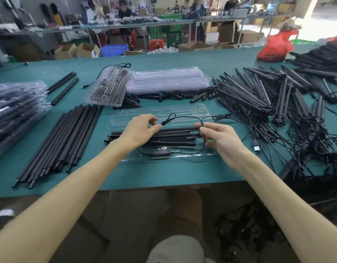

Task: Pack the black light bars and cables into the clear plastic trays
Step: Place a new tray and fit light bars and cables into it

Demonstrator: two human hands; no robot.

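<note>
while both hands work over the open clear tray point(182, 111) at 6 o'clock on the desk point(163, 173), they hold one thin black cable point(164, 122) in a loop, probably so it coils small enough to fit. the left hand point(141, 130) pinches the cable at its knotted tie between thumb and forefinger. the right hand point(220, 139) pinches the loop's other end, its remaining fingers point(211, 143) loosely curled. about four black light bars point(173, 133) lie side by side in the tray under the hands. one inline controller point(160, 151) with four buttons rests on the tray's near side. one usb plug point(256, 147) lies at 3 o'clock. one stack of empty trays point(167, 78) sits at 12 o'clock, and one heap of unpacked bars point(258, 95) at 2 o'clock.
</note>
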